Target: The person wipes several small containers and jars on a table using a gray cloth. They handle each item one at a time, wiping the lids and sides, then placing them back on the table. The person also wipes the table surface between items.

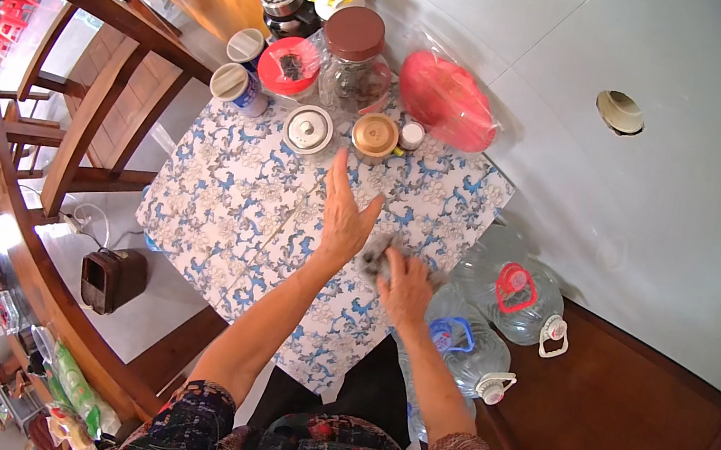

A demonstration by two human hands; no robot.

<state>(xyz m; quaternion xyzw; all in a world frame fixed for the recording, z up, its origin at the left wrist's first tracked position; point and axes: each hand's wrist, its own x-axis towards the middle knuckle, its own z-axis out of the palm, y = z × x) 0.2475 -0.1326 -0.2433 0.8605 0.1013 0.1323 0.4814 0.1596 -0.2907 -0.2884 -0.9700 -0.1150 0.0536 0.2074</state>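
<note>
My left hand is over the table, whose cover has a blue and grey floral pattern. Its fingers are stretched out toward the jars and hold nothing. My right hand is closed on a crumpled grey cloth pressed to the tabletop. Just beyond my left fingertips stand a white lidded pot and a container with a tan lid. A small white-capped bottle is beside the tan lid.
Farther back are a brown-lidded clear jar, a red-lidded container and a red item in plastic wrap, near the wall. Large clear water bottles stand right of the table. A wooden chair is at the left.
</note>
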